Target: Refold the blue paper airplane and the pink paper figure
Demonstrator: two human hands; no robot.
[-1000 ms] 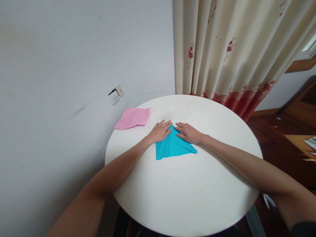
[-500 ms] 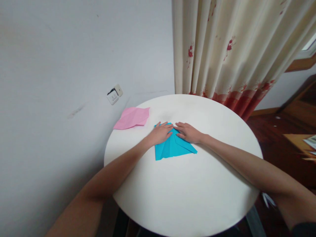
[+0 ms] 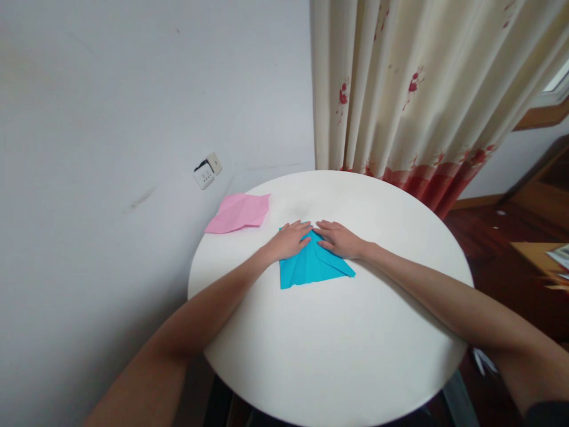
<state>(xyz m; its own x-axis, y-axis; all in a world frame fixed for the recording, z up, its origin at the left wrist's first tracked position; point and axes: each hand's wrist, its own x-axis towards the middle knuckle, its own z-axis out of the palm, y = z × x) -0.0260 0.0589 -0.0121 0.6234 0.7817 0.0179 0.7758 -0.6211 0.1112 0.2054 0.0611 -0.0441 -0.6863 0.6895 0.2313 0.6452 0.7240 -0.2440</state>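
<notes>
Two sheets of paper on one round tabletop [image 3: 338, 356]: one blue paper [image 3: 311, 267], one pink paper [image 3: 237, 213]. Two hands: left hand [image 3: 288, 240], right hand [image 3: 340, 239]. One curtain [image 3: 413, 89]; on the wall, seemingly one socket [image 3: 207, 172].

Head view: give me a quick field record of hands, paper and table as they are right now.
left hand: flat, palm down on the left part of the blue paper
right hand: flat, palm down on its right part, fingertips close to the left hand's
blue paper: folded, lying flat on the table, point under the hands
pink paper: creased, untouched, at the table's far left edge
table: round, white
surroundings: curtain behind the table; wall socket on the left
</notes>
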